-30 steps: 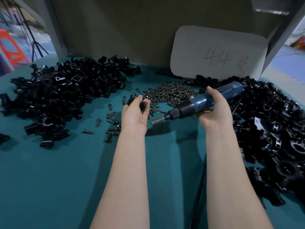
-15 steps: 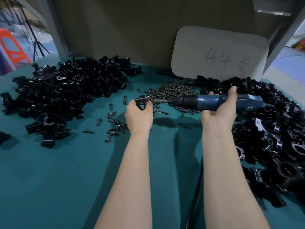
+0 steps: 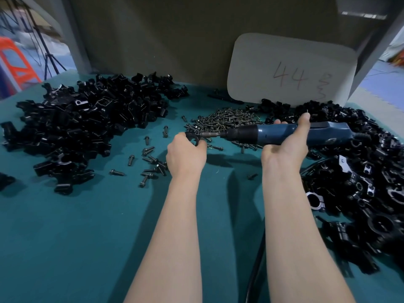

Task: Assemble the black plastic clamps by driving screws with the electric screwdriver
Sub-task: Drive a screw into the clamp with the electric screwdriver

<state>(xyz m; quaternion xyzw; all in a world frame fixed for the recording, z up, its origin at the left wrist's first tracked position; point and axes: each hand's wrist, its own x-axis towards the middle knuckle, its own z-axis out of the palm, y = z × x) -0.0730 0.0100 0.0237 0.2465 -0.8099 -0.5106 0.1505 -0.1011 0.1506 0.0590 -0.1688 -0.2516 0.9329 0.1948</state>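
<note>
Black plastic fills our left hand (image 3: pixel 185 154): its fingers (image 3: pixel 200 147) are curled tight round a small clamp (image 3: pixel 192 135), held above the teal desk (image 3: pixel 87 237). Our right hand (image 3: pixel 284 147) is wrapped round the blue electric screwdriver (image 3: pixel 273 134), thumb up over the barrel and fingertips showing past its far side, so those fingers are clamped on the tool. The screwdriver lies level and points left, and its bit (image 3: pixel 209 134) meets the clamp right at our left fingers; we cannot tell whether a screw sits under the tip. Just beyond both sets of fingers lies a heap of dark screws (image 3: pixel 227 118), and some loose screws (image 3: pixel 150 162) are scattered left of our left fingers. Well to the left of them sits a big left pile of clamps (image 3: pixel 87 123); a right pile of clamps (image 3: pixel 360 182) spreads right of our right fingers. Beyond the heap leans a pale card (image 3: pixel 290 71) marked 44. A black cable (image 3: pixel 255 270) runs toward us between our forearms.
</note>
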